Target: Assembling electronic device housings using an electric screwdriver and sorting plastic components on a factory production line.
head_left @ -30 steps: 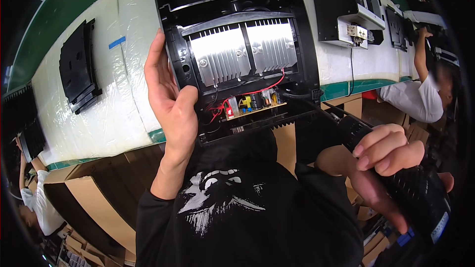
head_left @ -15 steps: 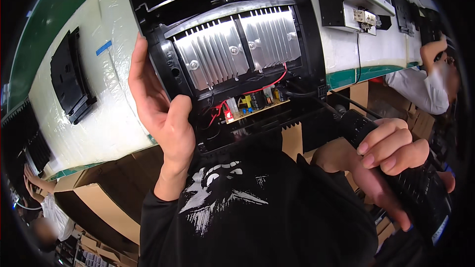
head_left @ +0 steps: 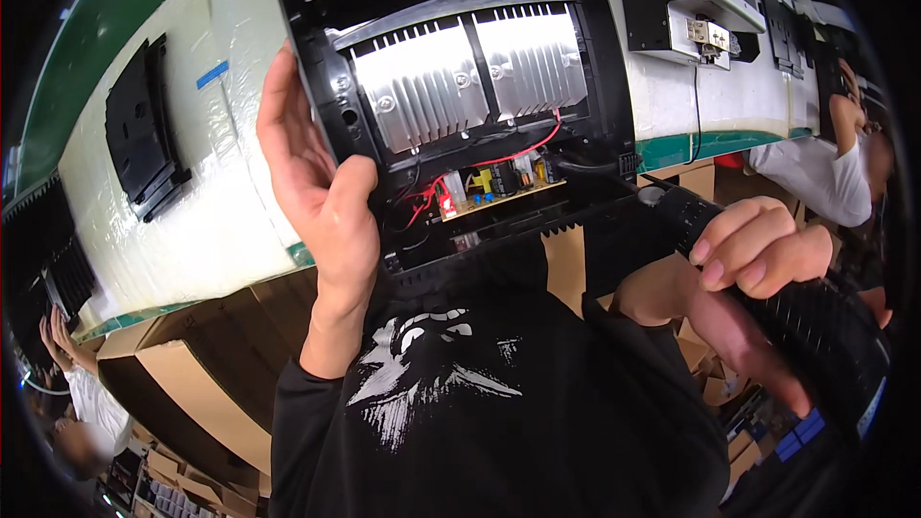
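A black plastic housing [head_left: 606,77] lies in front of me with its inside facing up. Two finned silver heat sinks [head_left: 422,91] are screwed into it, side by side. Below them sits a small circuit board [head_left: 507,196] with red and black wires. My left hand [head_left: 326,197] grips the housing's left edge, thumb on top and fingers along the side. In my right hand [head_left: 763,245] is a black electric screwdriver [head_left: 815,331], fingers wrapped round its body. Its front end points at the housing's lower right corner; whether the tip touches anything is hidden in the dark.
A curved black plastic part [head_left: 142,134] and a piece of blue tape [head_left: 212,74] lie on the film-covered white bench [head_left: 240,163]. A black-and-white metal fixture [head_left: 705,24] stands at the right. Cardboard boxes [head_left: 206,393] fill the space below. Other people work at both sides.
The view has shifted a little, so the housing and left bench appear slightly higher and further right. The screwdriver's front end has risen slightly with my right hand. Both grips are the same.
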